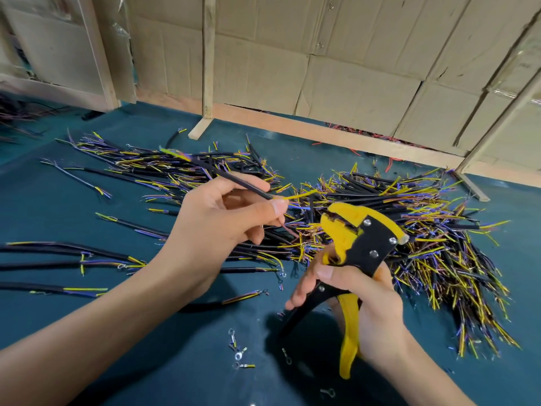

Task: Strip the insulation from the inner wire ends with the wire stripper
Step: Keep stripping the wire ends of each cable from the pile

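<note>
The left hand (222, 221) pinches a black cable (234, 180) near its end, with a yellow inner wire (298, 195) pointing at the stripper. The right hand (360, 297) wraps its grip round the wire stripper (360, 247), handles spread, head raised just beside the wire tip. Judged step: lining up. Next, the tip must enter the stripper's mouth before squeezing. Both forearms reach over the worktop (175, 361), cable heap (409, 224) beyond.

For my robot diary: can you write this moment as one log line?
left hand: pinches black cable | right hand: grips wire stripper | yellow wire end: outside the stripper's head | step: stripping not yet begun
</note>
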